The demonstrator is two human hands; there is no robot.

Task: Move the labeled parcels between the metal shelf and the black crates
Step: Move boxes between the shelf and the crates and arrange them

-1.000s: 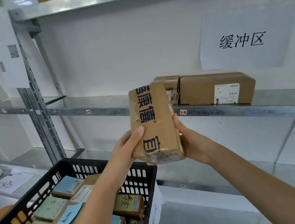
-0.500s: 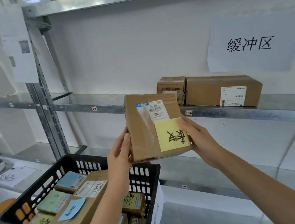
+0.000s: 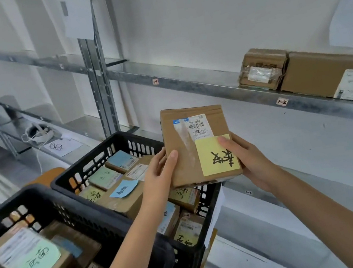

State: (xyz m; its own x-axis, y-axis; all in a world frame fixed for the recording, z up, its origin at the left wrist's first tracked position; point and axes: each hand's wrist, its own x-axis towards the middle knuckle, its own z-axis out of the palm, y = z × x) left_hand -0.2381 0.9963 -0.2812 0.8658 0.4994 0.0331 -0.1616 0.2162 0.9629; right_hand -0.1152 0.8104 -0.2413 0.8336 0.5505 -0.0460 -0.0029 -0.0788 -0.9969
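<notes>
As two hands (image 3: 161,173) (image 3: 248,157) grip one parcel (image 3: 185,153), two crates (image 3: 86,158) (image 3: 71,206) stand near

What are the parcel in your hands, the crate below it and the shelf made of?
Held parcel: brown cardboard, matte and creased, with glossy tape. Black crate: seemingly moulded plastic, slotted walls. Metal shelf: dull grey sheet metal, likely galvanised steel, mottled sheen.
</notes>
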